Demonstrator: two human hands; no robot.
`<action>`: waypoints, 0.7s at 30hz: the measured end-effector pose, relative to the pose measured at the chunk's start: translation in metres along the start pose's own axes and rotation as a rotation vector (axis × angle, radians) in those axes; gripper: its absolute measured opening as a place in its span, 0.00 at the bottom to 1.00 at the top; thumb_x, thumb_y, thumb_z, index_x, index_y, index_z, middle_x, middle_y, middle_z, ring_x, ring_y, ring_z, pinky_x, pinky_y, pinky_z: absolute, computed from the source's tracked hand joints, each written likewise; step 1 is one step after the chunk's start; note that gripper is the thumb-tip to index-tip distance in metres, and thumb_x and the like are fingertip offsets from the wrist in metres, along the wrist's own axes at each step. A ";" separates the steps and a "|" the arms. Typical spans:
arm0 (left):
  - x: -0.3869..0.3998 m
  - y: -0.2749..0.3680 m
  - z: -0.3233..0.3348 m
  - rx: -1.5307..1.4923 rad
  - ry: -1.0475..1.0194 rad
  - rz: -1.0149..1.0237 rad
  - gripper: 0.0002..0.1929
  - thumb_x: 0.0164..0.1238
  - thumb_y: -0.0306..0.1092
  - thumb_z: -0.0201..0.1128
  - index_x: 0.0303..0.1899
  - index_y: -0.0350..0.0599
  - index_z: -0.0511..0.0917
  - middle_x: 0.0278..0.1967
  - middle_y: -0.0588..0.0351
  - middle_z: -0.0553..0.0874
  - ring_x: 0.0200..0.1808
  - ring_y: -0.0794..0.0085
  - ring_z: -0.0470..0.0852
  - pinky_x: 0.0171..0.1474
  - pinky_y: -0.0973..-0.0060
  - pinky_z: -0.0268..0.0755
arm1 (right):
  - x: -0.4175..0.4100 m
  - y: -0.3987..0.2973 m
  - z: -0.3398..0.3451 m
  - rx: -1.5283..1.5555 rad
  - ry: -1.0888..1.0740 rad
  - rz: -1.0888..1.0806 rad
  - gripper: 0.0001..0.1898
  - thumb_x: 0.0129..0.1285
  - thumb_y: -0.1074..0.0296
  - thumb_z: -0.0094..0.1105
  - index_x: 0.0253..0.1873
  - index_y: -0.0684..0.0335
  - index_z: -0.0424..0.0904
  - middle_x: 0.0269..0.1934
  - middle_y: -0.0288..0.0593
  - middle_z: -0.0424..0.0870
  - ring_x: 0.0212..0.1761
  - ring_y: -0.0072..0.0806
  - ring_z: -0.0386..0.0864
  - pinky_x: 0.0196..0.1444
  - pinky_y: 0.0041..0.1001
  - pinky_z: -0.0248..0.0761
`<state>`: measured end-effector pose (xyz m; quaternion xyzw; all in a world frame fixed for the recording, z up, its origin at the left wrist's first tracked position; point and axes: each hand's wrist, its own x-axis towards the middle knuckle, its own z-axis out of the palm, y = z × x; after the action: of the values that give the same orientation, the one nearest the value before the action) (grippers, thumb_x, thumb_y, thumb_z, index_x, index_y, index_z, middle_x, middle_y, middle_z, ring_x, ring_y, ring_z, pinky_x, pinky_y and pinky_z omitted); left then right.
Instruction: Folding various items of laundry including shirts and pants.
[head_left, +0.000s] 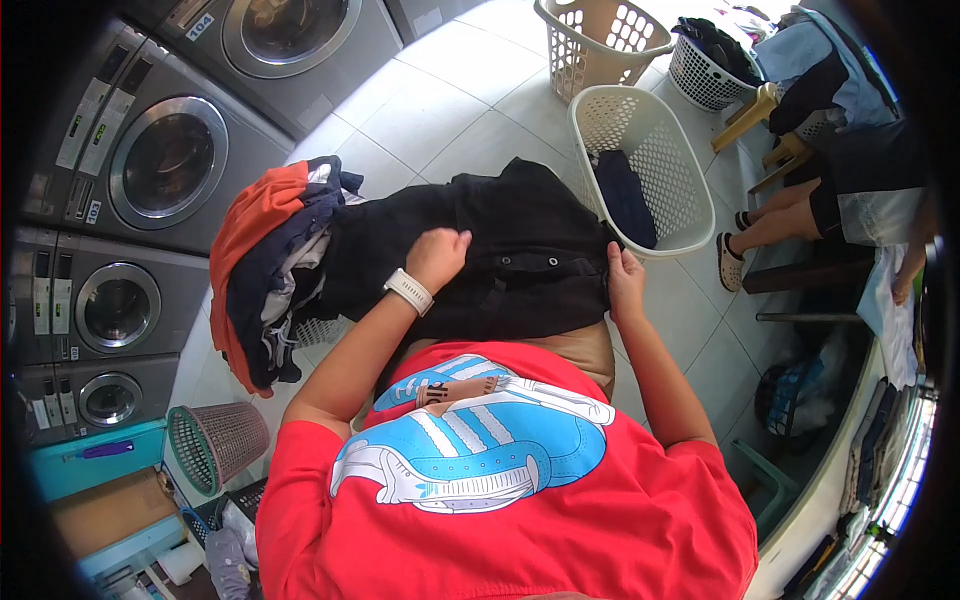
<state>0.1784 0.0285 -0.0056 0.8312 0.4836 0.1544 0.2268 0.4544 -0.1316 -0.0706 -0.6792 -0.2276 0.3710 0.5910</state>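
A black garment (420, 217) with a row of buttons spreads across in front of my waist. My right hand (625, 281) grips its right edge, thumb on top. Over the middle of the cloth is my left hand (439, 259), a pale watch (409, 291) on its wrist. Its fingers are curled, and whether they pinch the fabric is hidden. Left of the garment lies a heap of clothes (259, 255), orange, navy and white, on a light basket (319, 331) that is mostly covered. Beyond my right hand, a white laundry basket (697, 187) holds a folded navy cloth (626, 199).
Front-loading washers (169, 161) line the left side. A beige basket (600, 52) and a white basket of dark clothes (709, 71) stand farther off. At right, a person (787, 217) is beside a table (832, 450) bearing clothes. A pink-grey basket (240, 446) stands lower left.
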 end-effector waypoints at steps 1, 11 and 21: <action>-0.005 -0.005 0.003 0.067 -0.101 0.023 0.21 0.68 0.45 0.58 0.22 0.36 0.76 0.20 0.41 0.78 0.26 0.45 0.78 0.32 0.60 0.71 | -0.002 -0.002 0.006 0.003 -0.003 0.003 0.18 0.72 0.54 0.51 0.44 0.65 0.80 0.36 0.33 0.82 0.35 0.15 0.74 0.41 0.18 0.68; -0.039 0.045 -0.063 -0.127 -0.114 0.344 0.10 0.61 0.36 0.65 0.27 0.40 0.79 0.28 0.48 0.81 0.27 0.57 0.81 0.30 0.68 0.71 | -0.018 -0.046 0.001 0.042 -0.086 0.301 0.24 0.71 0.47 0.50 0.46 0.67 0.80 0.37 0.31 0.80 0.38 0.14 0.72 0.43 0.18 0.67; -0.055 0.005 -0.040 0.211 -0.068 0.317 0.17 0.61 0.36 0.64 0.50 0.40 0.79 0.52 0.43 0.79 0.51 0.48 0.79 0.57 0.65 0.71 | -0.017 -0.075 0.015 -0.017 -0.033 -0.265 0.19 0.72 0.59 0.53 0.27 0.62 0.65 0.23 0.22 0.61 0.26 0.11 0.56 0.26 0.19 0.53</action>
<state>0.1363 -0.0131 0.0296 0.9209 0.3523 0.1082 0.1273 0.4413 -0.1203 0.0056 -0.6419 -0.3284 0.2989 0.6251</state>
